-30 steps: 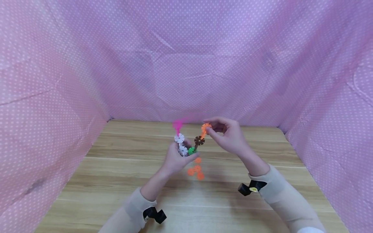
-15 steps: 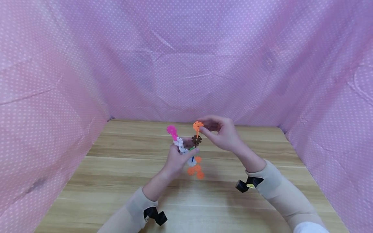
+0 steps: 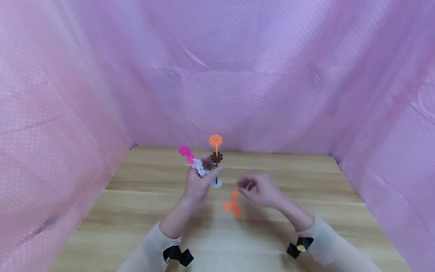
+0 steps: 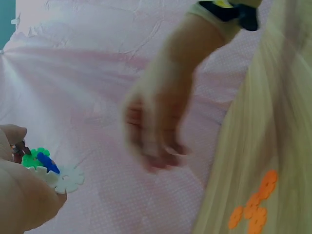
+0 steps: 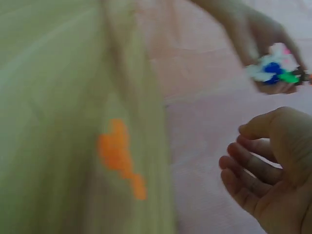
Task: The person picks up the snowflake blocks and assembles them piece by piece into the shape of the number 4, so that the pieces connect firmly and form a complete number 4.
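My left hand (image 3: 198, 185) grips a chain of notched snowflake building discs, raised above the table. White discs (image 3: 199, 166) run up its left side to pink ones (image 3: 186, 152). On the other side a brown disc (image 3: 216, 157) stands below an orange disc (image 3: 215, 141) at the top. A green disc (image 4: 35, 158), a blue disc (image 4: 48, 163) and a white disc (image 4: 70, 179) show by the left fingers in the left wrist view. My right hand (image 3: 261, 190) holds nothing, its fingers loosely bent, beside a joined cluster of orange discs (image 3: 234, 204) lying on the table.
The wooden table (image 3: 142, 226) is bounded by pink dotted cloth (image 3: 217, 94) at the back and both sides. Black wrist cameras (image 3: 178, 255) sit on both forearms, over pale sleeves.
My right hand has let go of the top orange disc and moved down toward the orange cluster. My left hand has shifted left with the chain, which has turned to show a lower white disc.
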Demonstrator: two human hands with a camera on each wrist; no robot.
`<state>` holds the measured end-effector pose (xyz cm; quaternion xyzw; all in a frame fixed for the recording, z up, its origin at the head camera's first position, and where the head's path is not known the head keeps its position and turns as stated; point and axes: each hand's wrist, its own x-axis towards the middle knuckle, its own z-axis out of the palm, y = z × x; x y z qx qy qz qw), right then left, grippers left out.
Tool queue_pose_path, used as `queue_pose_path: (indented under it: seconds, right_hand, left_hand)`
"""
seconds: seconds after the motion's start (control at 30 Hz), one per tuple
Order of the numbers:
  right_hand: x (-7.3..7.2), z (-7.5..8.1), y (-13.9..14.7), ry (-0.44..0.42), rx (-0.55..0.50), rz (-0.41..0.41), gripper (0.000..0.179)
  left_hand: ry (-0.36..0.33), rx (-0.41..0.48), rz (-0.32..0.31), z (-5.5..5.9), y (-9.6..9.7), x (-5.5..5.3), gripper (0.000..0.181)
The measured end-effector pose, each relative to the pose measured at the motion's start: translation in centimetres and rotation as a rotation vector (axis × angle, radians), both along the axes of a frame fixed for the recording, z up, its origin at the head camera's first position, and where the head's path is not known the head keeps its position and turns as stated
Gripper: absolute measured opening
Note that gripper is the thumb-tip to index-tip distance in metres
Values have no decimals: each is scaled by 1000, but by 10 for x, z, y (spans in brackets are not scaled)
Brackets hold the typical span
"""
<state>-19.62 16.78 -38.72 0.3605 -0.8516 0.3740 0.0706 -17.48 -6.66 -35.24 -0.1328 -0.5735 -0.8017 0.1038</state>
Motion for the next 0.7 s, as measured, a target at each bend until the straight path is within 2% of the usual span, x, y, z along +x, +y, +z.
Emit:
queue_pose_path:
  seconds: [0.07, 0.17, 0.3, 0.4, 0.47, 0.7]
  right_hand:
    - [7, -23, 4, -60, 74, 15, 13]
    - [19, -54, 9, -101, 159, 3, 11]
    - [35, -83, 11, -66, 248, -20, 14]
    - [41, -91, 6, -61, 281, -18, 17]
    - [45, -94, 1, -100, 281, -22, 16]
    - [40, -92, 0, -184, 243, -38, 13]
  left_hand:
    - [-23, -1, 14, 0, -1, 2, 33]
    - [-44, -2, 18, -2, -1, 3, 35]
    - [-67, 10, 4, -5, -2, 6, 34]
    - [-73, 34, 1, -6, -2, 9, 27]
    - [-86, 46, 8, -6, -3, 11, 21]
    - [-117, 63, 27, -1, 0, 2, 7]
